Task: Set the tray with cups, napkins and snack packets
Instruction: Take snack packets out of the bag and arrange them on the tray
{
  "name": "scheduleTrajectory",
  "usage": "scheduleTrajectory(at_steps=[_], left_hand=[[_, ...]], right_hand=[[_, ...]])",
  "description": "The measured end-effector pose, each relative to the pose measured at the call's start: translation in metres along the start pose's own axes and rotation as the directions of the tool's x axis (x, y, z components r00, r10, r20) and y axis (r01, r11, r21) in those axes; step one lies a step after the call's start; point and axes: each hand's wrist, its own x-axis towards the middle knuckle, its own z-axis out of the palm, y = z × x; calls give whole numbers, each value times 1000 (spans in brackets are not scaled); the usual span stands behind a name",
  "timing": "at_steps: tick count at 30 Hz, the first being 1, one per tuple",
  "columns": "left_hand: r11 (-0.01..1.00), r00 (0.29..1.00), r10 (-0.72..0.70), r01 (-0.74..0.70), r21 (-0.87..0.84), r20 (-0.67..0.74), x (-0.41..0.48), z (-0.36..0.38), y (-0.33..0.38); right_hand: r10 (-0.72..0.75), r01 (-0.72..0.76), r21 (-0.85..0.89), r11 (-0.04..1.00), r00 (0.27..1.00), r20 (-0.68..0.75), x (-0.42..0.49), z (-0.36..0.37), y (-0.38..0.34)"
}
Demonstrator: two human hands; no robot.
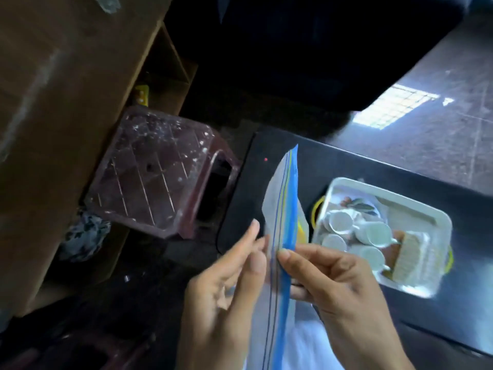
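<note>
A clear zip bag (280, 206) with a blue seal strip stands on edge between my hands, low in the middle of the view. My left hand (226, 289) pinches its left face with thumb and fingers. My right hand (336, 287) pinches the blue strip from the right. To the right, a white tray (437, 217) sits on a black table (256, 182). Several white cups (341, 222) lie in it, with a brown snack packet (405, 257) beside them and a patterned item at its far end.
A dusty maroon plastic stool (157, 172) stands left of the table. A large brown wooden cabinet (58, 102) fills the left side. Grey tiled floor (440, 121) shows at the upper right, with a dark mass above it.
</note>
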Motion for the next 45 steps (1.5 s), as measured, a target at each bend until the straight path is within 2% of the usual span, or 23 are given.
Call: scheduleTrajectory(at_steps=[1, 3, 8, 11, 13, 16, 19, 22, 24, 27, 29, 33, 36, 38, 42, 45], left_hand=[[994, 1000, 22, -21, -111, 8, -20, 28, 7], [987, 991, -33, 11, -162, -132, -42, 73, 2], [999, 983, 41, -38, 17, -182, -81, 148, -7], [997, 978, 66, -56, 54, -198, -95, 171, -14], [1000, 987, 12, -8, 29, -162, -103, 179, -17], [986, 985, -147, 138, -96, -92, -111, 184, -19], [956, 968, -251, 245, -162, -13, -117, 192, -20], [944, 958, -288, 285, -169, 10, -121, 208, -27], [938, 954, -301, 298, -177, 10, -123, 216, -32], [889, 926, -376, 372, -267, 38, -122, 222, -39], [850, 910, -405, 409, -331, 85, -121, 221, -42], [685, 857, -479, 501, -530, 191, -109, 199, -39], [606, 844, -504, 496, -622, 182, -96, 180, -37], [618, 849, -494, 495, -611, 188, -95, 182, -35], [767, 881, -448, 465, -442, 151, -110, 214, -34], [848, 901, -422, 431, -308, 99, -128, 252, -33]], right_hand=[[-12, 11, -21, 1000, 1000, -20, -15, -15, 3], [-9, 7, -21, 1000, 998, -64, -43, -42, 6], [-84, 51, -231, 972, 987, -136, -94, -106, 21], [-92, 50, -263, 964, 985, -149, -115, -133, 25], [-57, 25, -197, 980, 986, -159, -125, -145, 27], [10, -15, -42, 999, 991, -136, -139, -158, 33], [27, -23, 31, 999, 989, -144, -150, -165, 42], [41, -18, 91, 996, 967, -252, -159, -168, 54], [66, -3, 195, 981, 947, -314, -165, -168, 62], [174, -15, 459, 888, 936, -307, -172, -171, 69], [224, -19, 567, 823, 929, -294, -177, -178, 71], [216, 144, 758, 636, 910, -354, -192, -207, 67], [253, 193, 847, 495, 901, -353, -201, -229, 60], [210, 169, 875, 454, 934, -289, -202, -234, 56], [56, 106, 802, 588, 984, -171, -201, -238, 47], [61, 12, 771, 637, 996, -66, -203, -253, 43]])
